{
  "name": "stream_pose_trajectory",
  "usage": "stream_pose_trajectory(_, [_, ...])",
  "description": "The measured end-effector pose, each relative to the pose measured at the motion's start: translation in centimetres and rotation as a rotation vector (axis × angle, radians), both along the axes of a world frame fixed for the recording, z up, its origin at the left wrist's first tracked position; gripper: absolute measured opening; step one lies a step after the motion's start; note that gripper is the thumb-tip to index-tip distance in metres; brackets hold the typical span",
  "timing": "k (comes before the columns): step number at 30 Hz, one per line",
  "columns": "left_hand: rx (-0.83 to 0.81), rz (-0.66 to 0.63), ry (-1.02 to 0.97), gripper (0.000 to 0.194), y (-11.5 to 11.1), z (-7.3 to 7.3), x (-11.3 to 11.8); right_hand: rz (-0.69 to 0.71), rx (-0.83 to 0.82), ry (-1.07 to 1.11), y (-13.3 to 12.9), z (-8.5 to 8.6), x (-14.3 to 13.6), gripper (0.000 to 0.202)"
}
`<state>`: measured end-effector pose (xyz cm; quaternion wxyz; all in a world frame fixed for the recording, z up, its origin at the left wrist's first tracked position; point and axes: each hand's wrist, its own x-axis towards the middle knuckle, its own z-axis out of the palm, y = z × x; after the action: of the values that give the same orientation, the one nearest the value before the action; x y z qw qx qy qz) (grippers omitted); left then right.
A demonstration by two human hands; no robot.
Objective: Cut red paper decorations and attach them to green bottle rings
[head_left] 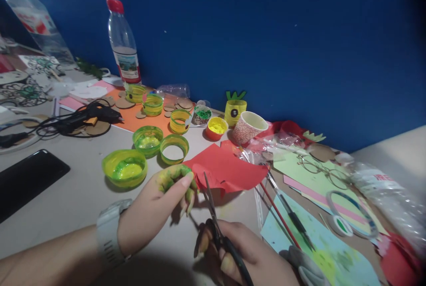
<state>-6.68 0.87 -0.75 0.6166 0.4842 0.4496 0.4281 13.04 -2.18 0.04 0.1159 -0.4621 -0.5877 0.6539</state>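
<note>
Left hand [175, 190] is pinching red paper [229, 168] by its left end, its long axis running left-right over the bench [86, 192]; right hand [246, 244] is gripping scissors [215, 224] pointing forward. Rightmost, a clear bottle [376, 181] is showing red, apparently Chinese lettering [383, 177], too blurred to read.

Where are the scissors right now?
Head view, lower centre: the scissors are in the right hand, blades at the red paper, beside the left hand.

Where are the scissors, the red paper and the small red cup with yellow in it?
Scissors [212, 212]: head view, on the metal blades just above the handles.
Red paper [229, 167]: head view, on the middle of the sheet.
Small red cup [215, 136]: head view, on its outer wall.
</note>
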Motion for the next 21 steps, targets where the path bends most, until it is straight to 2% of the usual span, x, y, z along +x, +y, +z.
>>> stream_pose_trajectory(3, [-0.009, 0.004, -0.019, 0.036, 0.1, 0.1, 0.0, 0.024, -0.005, 0.045, 0.2, -0.3, 0.2, 0.072])
stream_pose_trajectory(6, [-0.032, 0.017, -0.008, 0.034, 0.1, 0.1, -0.1, 0.043, -0.089, 0.166, 0.5, -0.9, 0.3, 0.073])
stream_pose_trajectory(10, [-0.041, 0.037, -0.009, 0.032, 0.0, 0.0, -0.1, -0.05, -0.179, 0.284, 0.3, -1.5, 0.1, 0.066])
stream_pose_trajectory(13, [-0.032, 0.003, -0.001, 0.034, -0.1, 0.2, 0.0, -0.104, -0.181, 0.356, 0.1, -1.8, -0.1, 0.063])
stream_pose_trajectory(21, [-0.05, -0.114, 0.051, 0.032, -0.3, 0.9, 0.2, -0.085, -0.112, 0.387, 0.3, -1.8, 0.0, 0.062])
